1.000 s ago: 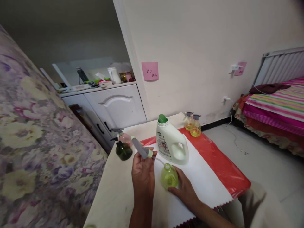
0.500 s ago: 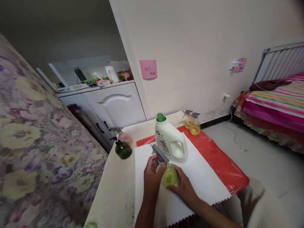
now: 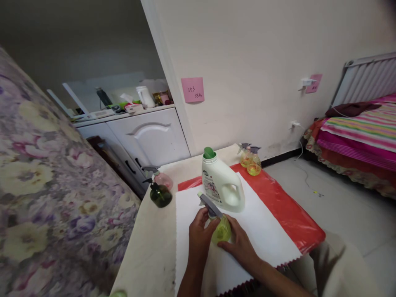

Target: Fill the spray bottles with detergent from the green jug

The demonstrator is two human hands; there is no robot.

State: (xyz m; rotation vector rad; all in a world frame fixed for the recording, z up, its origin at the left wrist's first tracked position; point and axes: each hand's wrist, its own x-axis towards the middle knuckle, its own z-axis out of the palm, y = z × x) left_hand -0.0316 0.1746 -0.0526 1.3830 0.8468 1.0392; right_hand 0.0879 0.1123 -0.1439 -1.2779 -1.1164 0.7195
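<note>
A yellow-green spray bottle (image 3: 221,232) with a grey trigger head (image 3: 210,205) stands on a white sheet (image 3: 262,231). My left hand (image 3: 201,231) is closed about its neck, just under the trigger head, with the fingertips partly hidden. Wrapped round the bottle's body from the right is my right hand (image 3: 239,239). Directly behind stands a large pale detergent jug (image 3: 221,181), its label facing left. A green piece (image 3: 209,153) sits tilted in the jug's mouth.
A dark green pump bottle (image 3: 161,196) and a pink spray bottle (image 3: 163,180) stand at the table's left. Two spray bottles with yellow liquid (image 3: 254,163) are at the back right, by a red plastic sheet (image 3: 287,206). A floral curtain (image 3: 55,198) hangs at left.
The trigger head has lowered slightly and turned a little to the right, and my left hand has shifted with it. My right hand stays on the bottle's body.
</note>
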